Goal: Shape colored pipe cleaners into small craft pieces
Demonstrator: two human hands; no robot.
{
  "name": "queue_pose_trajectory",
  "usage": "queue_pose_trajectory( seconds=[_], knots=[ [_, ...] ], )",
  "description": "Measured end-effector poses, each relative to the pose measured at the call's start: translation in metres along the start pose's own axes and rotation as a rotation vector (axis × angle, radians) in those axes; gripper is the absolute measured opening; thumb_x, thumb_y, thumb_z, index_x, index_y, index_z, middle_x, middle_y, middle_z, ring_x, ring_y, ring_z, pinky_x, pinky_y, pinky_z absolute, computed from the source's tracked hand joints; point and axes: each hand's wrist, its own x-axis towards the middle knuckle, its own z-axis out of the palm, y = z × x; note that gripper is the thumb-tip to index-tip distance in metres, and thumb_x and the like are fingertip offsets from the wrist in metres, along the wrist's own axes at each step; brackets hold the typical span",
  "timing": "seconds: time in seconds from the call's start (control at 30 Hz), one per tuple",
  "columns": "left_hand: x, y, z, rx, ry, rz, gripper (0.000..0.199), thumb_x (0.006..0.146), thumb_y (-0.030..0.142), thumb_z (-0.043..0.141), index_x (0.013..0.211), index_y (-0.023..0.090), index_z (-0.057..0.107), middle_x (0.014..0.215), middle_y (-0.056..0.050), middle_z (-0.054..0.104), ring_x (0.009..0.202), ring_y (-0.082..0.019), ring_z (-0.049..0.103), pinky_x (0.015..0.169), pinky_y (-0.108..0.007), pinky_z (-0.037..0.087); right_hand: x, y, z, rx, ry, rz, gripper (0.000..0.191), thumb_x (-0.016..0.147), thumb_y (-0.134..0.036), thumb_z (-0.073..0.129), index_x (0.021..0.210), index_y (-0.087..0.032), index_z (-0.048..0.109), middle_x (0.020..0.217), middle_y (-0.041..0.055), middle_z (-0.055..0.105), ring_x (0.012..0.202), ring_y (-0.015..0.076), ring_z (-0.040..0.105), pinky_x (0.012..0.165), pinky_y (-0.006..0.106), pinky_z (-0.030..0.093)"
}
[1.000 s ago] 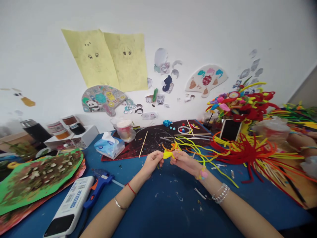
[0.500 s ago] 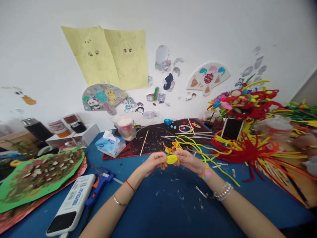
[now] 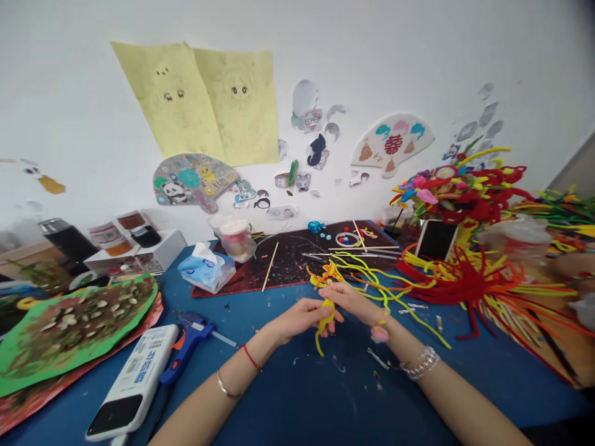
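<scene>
spreading under nearly everything, the blue table (image 3: 279, 402) is smooth, with small pale marks on it. the dark mat (image 3: 283, 263) lies flat across its back part, maybe to catch the mess. left of the mat is a green board (image 3: 28, 371), rough and bumpy, with pale flat bits on it. right of the mat, red pipe cleaners (image 3: 474, 279) stick out like spider legs, perhaps so one is easy to grab. the tissue pack (image 3: 207, 269) is soft and shiny, at the mat's left end. the blue glue gun (image 3: 186, 347) lies on its side, nearer than the mat and to its left, likely to be in reach. just in front of the mat, the left hand (image 3: 300, 319) is closed narrow, pinching a bent yellow pipe cleaner (image 3: 327, 322). the right hand (image 3: 348, 300) is curled in too, gripping the top, probably so it can't wiggle. one thin tail hangs below the fingers. tiny blue balls (image 3: 328, 237), round and smooth-looking, sit on the mat's far part.
</scene>
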Motion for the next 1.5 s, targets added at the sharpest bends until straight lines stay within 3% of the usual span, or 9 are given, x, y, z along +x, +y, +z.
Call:
queue_pose_trajectory(
  seconds=[0.1, 0.23, 0.4, 0.67, 0.87, 1.13, 1.23, 1.37, 1.5],
  knots=[
    [0.005, -0.007, 0.006, 0.016, 0.082, 0.079, 0.046, 0.078, 0.051, 0.048, 0.085, 0.008, 0.064, 0.065, -0.004, 0.057, 0.055, -0.008, 0.050, 0.058, -0.021, 0.041, 0.000, 0.002, 0.003, 0.054, 0.004, 0.051, 0.045, 0.079, -0.049, 0.048, 0.048, -0.016, 0.049, 0.037, -0.0031, 0.046, 0.039, 0.0079, 0.042, 0.044, 0.022, 0.031],
    [0.006, -0.006, 0.011, 0.105, 0.104, 0.192, 0.048, 0.078, 0.052, 0.045, 0.079, 0.008, 0.063, 0.060, -0.003, 0.056, 0.055, -0.009, 0.050, 0.059, -0.021, 0.041, -0.001, 0.009, 0.011, 0.258, -0.041, 0.067, 0.045, 0.081, -0.047, 0.046, 0.047, -0.016, 0.048, 0.032, -0.0032, 0.045, 0.033, 0.0074, 0.044, 0.040, 0.019, 0.031],
    [0.004, -0.004, 0.011, 0.212, 0.100, 0.191, 0.046, 0.080, 0.052, 0.042, 0.078, 0.010, 0.061, 0.059, -0.002, 0.056, 0.053, -0.008, 0.049, 0.056, -0.020, 0.041, 0.000, 0.014, 0.016, 0.327, -0.063, 0.093, 0.046, 0.080, -0.045, 0.048, 0.045, -0.016, 0.047, 0.031, -0.0032, 0.045, 0.033, 0.0079, 0.045, 0.037, 0.019, 0.030],
    [0.005, -0.006, 0.014, 0.211, 0.120, 0.167, 0.044, 0.082, 0.050, 0.041, 0.085, 0.010, 0.059, 0.062, 0.000, 0.051, 0.049, -0.007, 0.047, 0.050, -0.019, 0.039, 0.002, 0.011, 0.007, 0.415, 0.136, 0.089, 0.039, 0.075, -0.047, 0.054, 0.053, -0.016, 0.046, 0.040, -0.0064, 0.043, 0.033, 0.0042, 0.035, 0.034, 0.019, 0.023],
    [-0.004, 0.001, 0.020, 0.493, 0.109, 0.240, 0.041, 0.085, 0.043, 0.037, 0.084, 0.011, 0.062, 0.063, -0.001, 0.054, 0.051, -0.007, 0.046, 0.051, -0.017, 0.037, -0.004, 0.004, 0.009, 0.393, -0.035, 0.133, 0.041, 0.075, -0.043, 0.054, 0.047, -0.016, 0.041, 0.035, -0.0065, 0.038, 0.030, 0.0037, 0.030, 0.032, 0.019, 0.018],
    [-0.005, 0.003, 0.021, 0.726, 0.146, 0.318, 0.039, 0.086, 0.038, 0.037, 0.072, 0.012, 0.061, 0.066, -0.002, 0.058, 0.055, -0.008, 0.048, 0.058, -0.018, 0.038, -0.003, 0.011, 0.011, 0.391, -0.072, 0.167, 0.038, 0.075, -0.044, 0.054, 0.048, -0.018, 0.045, 0.036, -0.0048, 0.040, 0.028, 0.0050, 0.031, 0.030, 0.020, 0.023],
    [-0.004, 0.003, 0.022, 0.705, 0.165, 0.275, 0.041, 0.087, 0.040, 0.035, 0.074, 0.012, 0.061, 0.062, -0.001, 0.056, 0.052, -0.008, 0.048, 0.055, -0.018, 0.037, -0.001, 0.012, 0.010, 0.363, -0.037, 0.142, 0.042, 0.075, -0.044, 0.055, 0.045, -0.018, 0.043, 0.034, -0.0055, 0.036, 0.028, 0.0038, 0.028, 0.030, 0.019, 0.020],
    [0.000, -0.002, 0.020, 0.508, 0.202, 0.189, 0.046, 0.088, 0.044, 0.026, 0.085, 0.011, 0.059, 0.061, 0.000, 0.053, 0.045, -0.006, 0.045, 0.046, -0.017, 0.035, 0.000, 0.011, 0.009, 0.273, 0.026, 0.125, 0.043, 0.077, -0.045, 0.053, 0.046, -0.017, 0.044, 0.032, -0.0052, 0.037, 0.028, 0.0043, 0.031, 0.030, 0.019, 0.017],
    [-0.002, -0.004, 0.021, 0.602, 0.225, 0.263, 0.042, 0.089, 0.038, 0.029, 0.077, 0.012, 0.060, 0.060, -0.001, 0.055, 0.049, -0.007, 0.046, 0.051, -0.017, 0.037, -0.002, 0.012, 0.014, 0.206, 0.007, 0.134, 0.046, 0.077, -0.048, 0.049, 0.045, -0.016, 0.045, 0.032, -0.0030, 0.042, 0.030, 0.0079, 0.041, 0.032, 0.019, 0.024]
  ],
)
